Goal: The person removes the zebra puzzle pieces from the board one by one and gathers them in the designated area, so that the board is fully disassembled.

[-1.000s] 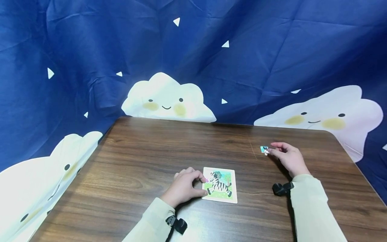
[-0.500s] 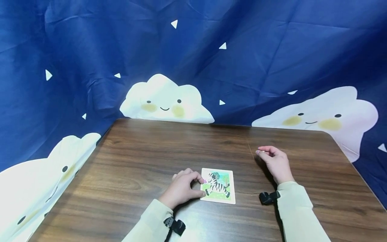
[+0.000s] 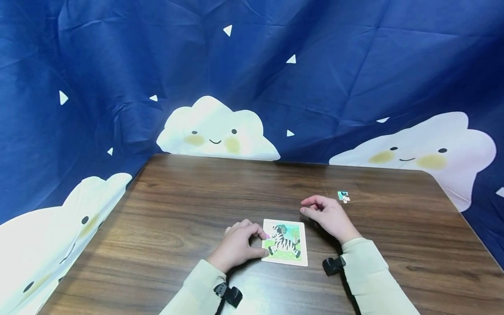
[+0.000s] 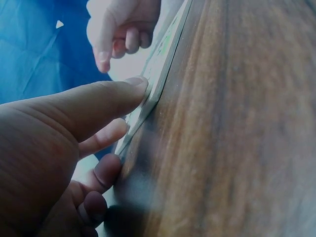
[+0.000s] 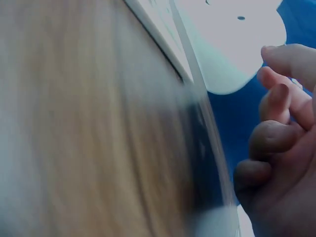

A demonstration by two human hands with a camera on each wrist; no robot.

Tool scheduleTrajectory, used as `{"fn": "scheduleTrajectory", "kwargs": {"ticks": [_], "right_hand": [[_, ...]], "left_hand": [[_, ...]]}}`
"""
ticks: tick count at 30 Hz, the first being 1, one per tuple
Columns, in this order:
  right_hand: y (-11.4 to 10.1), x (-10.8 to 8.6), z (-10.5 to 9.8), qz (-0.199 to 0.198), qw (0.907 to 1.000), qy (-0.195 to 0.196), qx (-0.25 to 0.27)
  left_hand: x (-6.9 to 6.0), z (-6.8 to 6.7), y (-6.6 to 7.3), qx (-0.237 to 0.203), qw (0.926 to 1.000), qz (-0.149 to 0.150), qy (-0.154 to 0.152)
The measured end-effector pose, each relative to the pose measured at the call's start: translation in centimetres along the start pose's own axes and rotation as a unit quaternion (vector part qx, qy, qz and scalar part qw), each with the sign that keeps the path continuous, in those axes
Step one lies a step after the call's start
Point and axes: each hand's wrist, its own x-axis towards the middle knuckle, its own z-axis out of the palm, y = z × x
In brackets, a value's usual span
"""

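Head view: a square picture board with a pale border and a black-and-white striped zebra on green and blue (image 3: 285, 247) lies flat near the middle of the brown wood-grain table (image 3: 212, 192); the left hand (image 3: 238, 245) is at its left side, relaxed and bent, thumb and index finger apart and touching the border; the right hand (image 3: 330, 218) hangs to the far right of the board, well apart from the left hand, its fingers bent; I cannot tell whether it holds anything; farther right and far, beyond the right hand, lies 1 small teal, white and black puzzle piece (image 3: 343, 196); 2 pale cream sleeves (image 3: 201, 288) reach in from the near side, each with a black wrist device (image 3: 232, 296); a dark blue cloth printed with white clouds and triangles (image 3: 252, 65) hangs behind the table.

Left wrist view: the left thumb rests on the edge of the board, other fingers by its corner; the right hand shows beyond.

Right wrist view: the right hand's fingers are curled, a small pale patch among them, too unclear to name; the board's edge shows at the top, blurred.
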Motion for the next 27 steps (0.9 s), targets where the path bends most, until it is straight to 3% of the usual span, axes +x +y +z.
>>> {"fn": "scheduleTrajectory", "kwargs": {"ticks": [10,21,27], "right_hand": [[-1.5,-0.5,1.8,-0.012,0.9966,-0.081,-0.012],[-1.6,-0.8,2.3,0.002,0.989,-0.142,-0.04],[-1.8,-0.8,2.5,-0.021,0.9832,-0.165,-0.076]], "left_hand": [[0.1,-0.1,0.0,0.003,1.0,-0.003,0.0],[0.1,-0.1,0.2,0.005,1.0,-0.003,-0.002],[0.1,-0.1,0.1,0.006,1.0,-0.006,-0.004]]}}
